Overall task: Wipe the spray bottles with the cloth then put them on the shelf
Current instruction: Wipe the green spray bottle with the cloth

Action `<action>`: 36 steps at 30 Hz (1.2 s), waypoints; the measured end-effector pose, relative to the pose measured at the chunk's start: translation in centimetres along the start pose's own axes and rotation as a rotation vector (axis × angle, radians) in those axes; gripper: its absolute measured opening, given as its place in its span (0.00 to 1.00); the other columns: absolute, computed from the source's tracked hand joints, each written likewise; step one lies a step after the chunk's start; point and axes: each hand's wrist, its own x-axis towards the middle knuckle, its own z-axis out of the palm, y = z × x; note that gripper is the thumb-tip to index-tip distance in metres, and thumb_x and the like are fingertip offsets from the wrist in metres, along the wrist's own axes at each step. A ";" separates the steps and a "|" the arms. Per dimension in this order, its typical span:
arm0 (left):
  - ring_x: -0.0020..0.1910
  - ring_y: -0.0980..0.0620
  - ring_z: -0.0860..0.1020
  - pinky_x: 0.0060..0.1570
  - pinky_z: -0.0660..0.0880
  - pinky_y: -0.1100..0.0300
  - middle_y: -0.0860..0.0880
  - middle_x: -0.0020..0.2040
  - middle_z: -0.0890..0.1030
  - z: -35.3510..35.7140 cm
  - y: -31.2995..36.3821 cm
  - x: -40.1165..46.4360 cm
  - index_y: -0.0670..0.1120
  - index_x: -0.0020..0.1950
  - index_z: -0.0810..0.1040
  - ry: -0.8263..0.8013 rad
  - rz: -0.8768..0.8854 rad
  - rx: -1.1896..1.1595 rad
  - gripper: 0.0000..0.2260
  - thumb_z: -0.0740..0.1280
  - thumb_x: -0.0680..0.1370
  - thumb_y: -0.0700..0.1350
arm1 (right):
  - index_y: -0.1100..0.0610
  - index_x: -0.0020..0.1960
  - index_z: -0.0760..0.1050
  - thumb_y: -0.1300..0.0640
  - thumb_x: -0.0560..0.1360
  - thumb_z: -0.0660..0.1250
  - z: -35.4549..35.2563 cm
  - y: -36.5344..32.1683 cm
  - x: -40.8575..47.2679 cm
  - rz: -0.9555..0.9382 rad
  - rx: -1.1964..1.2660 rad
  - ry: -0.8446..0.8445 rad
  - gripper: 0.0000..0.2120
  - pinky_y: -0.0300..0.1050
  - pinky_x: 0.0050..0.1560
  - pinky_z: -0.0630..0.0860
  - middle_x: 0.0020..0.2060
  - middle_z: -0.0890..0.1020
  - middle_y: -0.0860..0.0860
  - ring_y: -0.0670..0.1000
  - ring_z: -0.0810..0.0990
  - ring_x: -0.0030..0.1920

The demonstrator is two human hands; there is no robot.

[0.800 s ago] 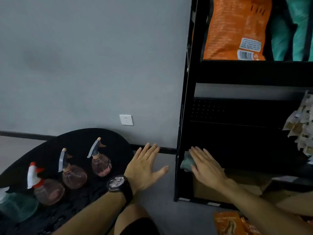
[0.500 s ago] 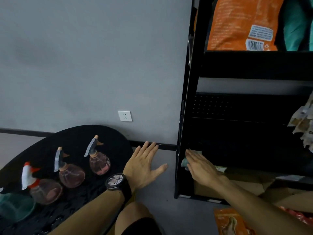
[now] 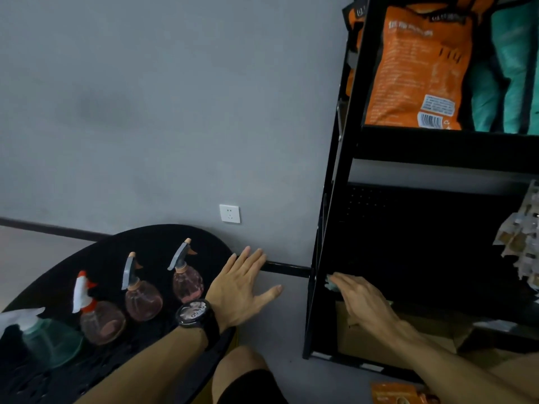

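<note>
Four bottles (image 3: pixel 186 275): upright on table (image 3: pixel 145 240). Cloth (image 3: pixel 331 284): on shelf (image 3: pixel 408 147) (low tier), under right hand (image 3: pixel 361 298), fingers flat. Left hand (image 3: pixel 242 290): fingers spread, holding nothing, beside table.

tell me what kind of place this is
Probably a small shop or stockroom corner: a black shelf unit holds big orange bags, and spray bottles stand on a low black table.
</note>
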 end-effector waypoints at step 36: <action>0.80 0.55 0.43 0.78 0.38 0.55 0.53 0.82 0.49 -5.6 -23.9 -27.3 0.51 0.82 0.50 0.162 -0.723 -0.052 0.37 0.48 0.79 0.70 | 0.60 0.59 0.79 0.67 0.69 0.73 3.3 -41.5 16.5 -0.892 0.370 0.116 0.19 0.49 0.49 0.82 0.51 0.84 0.55 0.54 0.84 0.50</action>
